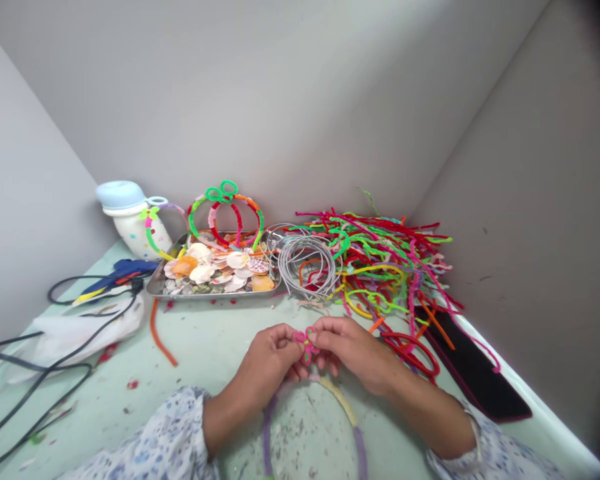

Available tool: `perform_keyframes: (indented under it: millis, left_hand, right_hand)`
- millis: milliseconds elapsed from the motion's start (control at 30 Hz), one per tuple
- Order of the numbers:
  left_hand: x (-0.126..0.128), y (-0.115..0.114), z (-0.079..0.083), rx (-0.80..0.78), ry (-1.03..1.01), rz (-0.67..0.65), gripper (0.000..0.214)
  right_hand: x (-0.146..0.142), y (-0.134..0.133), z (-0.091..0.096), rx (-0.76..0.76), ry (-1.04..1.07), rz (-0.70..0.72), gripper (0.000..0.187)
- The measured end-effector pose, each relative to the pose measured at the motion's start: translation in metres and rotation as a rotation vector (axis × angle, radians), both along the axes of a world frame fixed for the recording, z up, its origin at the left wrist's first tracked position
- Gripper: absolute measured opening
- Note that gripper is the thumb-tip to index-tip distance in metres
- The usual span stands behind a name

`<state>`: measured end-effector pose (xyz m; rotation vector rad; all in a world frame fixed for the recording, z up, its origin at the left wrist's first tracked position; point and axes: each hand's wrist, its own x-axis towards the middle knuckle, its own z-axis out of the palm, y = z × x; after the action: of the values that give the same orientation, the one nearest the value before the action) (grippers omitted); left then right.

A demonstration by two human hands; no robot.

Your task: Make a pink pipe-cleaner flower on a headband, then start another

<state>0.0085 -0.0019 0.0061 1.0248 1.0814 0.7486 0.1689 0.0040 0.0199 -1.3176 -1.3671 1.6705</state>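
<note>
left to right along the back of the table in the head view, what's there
white jug with a blue lid → metal tray of seashells → bundle of bare grey headbands → pile of coloured pipe cleaners → black flat device

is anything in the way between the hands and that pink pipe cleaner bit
Nothing visible does. The left hand and the right hand both already pinch the pink pipe cleaner in their fingertips, by the top of the headband. The tray and the pile lie farther back.
</note>
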Motion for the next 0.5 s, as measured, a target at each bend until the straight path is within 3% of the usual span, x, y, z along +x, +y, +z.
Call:
perform_keyframes:
  millis: [233,500]
  left_hand:
    - [0.0,0.001,0.0,-0.009,0.026,-0.018,0.004]
    - [0.004,-0.001,0.001,0.027,0.038,0.012,0.004]
  right_hand:
    - [0.002,-0.001,0.009,0.047,-0.005,0.036,0.021]
    - [-0.008,-0.004,0.001,0.044,-0.087,-0.033,0.008]
